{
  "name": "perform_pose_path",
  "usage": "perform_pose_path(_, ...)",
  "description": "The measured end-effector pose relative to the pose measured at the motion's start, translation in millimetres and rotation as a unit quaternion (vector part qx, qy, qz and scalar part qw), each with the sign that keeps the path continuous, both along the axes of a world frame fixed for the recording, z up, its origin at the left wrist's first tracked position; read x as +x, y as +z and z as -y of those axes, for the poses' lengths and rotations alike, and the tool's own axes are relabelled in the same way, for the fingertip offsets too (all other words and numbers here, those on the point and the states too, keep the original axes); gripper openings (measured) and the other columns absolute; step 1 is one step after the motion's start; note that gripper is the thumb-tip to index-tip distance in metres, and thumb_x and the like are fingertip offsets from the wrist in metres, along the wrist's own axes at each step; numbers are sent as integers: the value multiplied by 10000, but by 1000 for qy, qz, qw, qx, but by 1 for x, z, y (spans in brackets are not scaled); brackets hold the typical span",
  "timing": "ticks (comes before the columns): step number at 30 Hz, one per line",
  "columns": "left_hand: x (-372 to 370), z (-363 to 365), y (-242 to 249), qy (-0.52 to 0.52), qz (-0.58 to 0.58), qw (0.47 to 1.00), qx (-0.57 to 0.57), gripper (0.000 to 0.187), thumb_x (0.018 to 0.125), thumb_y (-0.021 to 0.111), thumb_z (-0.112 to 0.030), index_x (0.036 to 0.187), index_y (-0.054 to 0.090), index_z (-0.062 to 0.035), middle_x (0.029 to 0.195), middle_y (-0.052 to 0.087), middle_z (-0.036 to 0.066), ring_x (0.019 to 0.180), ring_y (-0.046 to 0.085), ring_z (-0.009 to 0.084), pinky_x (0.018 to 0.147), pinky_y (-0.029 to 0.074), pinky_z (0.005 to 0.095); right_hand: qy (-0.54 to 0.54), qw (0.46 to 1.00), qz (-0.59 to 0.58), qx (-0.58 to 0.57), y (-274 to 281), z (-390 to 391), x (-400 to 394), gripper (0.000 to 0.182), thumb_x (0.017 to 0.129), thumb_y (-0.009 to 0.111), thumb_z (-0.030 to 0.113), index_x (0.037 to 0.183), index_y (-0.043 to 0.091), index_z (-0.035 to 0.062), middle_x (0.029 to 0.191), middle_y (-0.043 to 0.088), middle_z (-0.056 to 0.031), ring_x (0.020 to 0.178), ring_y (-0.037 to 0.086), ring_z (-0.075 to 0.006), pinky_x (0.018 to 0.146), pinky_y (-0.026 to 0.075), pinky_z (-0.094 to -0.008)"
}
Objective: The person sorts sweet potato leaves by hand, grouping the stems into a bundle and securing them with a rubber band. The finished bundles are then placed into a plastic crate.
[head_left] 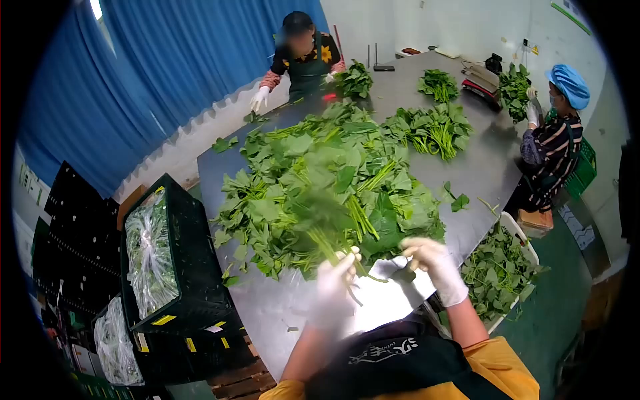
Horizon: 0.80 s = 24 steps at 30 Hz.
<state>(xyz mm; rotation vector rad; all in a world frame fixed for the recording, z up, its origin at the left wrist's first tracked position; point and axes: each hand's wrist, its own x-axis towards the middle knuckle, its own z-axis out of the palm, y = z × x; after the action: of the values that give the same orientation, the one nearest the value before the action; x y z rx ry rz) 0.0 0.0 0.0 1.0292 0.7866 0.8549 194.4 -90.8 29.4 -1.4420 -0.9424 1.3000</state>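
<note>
Two co-workers [308, 70] [557, 150] beyond the leafy heap [320, 180]

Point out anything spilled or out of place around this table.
A loose sprig and a small scrap lie on the metal table, apart from the main heap of greens. They look odd only as strays. Nothing else clearly stands out.

In front of me, my metal table [490, 157] carries 1 large heap of leafy greens [320, 180], 2 smaller bunches [433, 130] beyond it, and 1 loose sprig [457, 199] right of the heap.
</note>
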Motion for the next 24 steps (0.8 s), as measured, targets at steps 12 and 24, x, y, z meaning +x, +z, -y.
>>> perform_pose_path(12, -22, 5, 14, 183, 22, 978, -101, 212, 860, 626, -139, 675, 526, -109, 591, 441, -51, 512, 382, 49, 493, 287, 177, -243, 959, -29, 143, -27, 6, -29, 115, 857, 574, 91, 833, 633, -5, 770, 623, -52, 614, 554, -94, 540, 423, -204)
perform_pose_path(24, -59, -12, 0, 115, 6, 991, -62, 193, 851, 634, -149, 976, 557, -24, 880, 597, 72, 757, 548, 149, 748, 486, 338, -88, 881, 461, 60, -66, -78, 3, 317, 802, 663, 277, 996, 662, 27, 775, 678, -113, 693, 651, -156, 641, 489, -289)
